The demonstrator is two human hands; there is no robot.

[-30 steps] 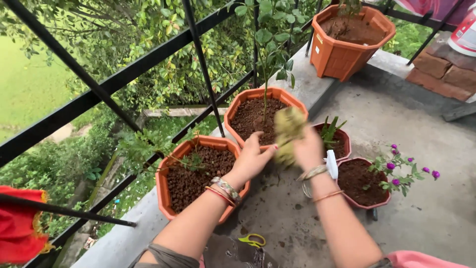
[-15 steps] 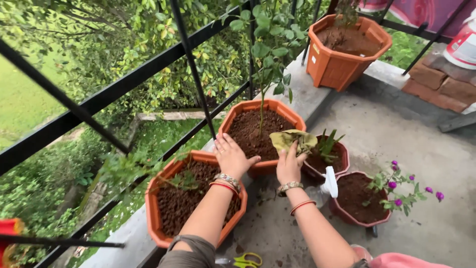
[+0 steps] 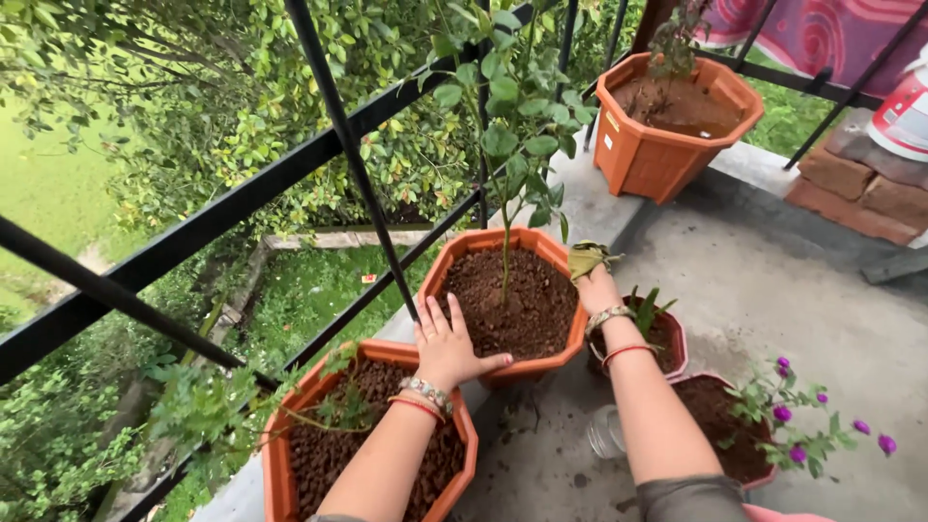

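Orange octagonal pot (image 3: pixel 522 362) — mid-scene on the ledge, sapling stem (image 3: pixel 504 256) upright. Your left hand (image 3: pixel 447 343) lies open-palmed on its near rim; your right hand (image 3: pixel 597 287) clutches a yellow-green cloth (image 3: pixel 585 258) at its right rim — fingers hidden.

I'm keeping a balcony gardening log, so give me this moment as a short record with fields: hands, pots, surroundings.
left hand: left hand flat on the near rim of the middle orange pot
right hand: right hand at that pot's right rim, grip closed on a yellow-green cloth
plant: thin leafy stem upright in the soil
nearby: purple-flowered pot, black railing
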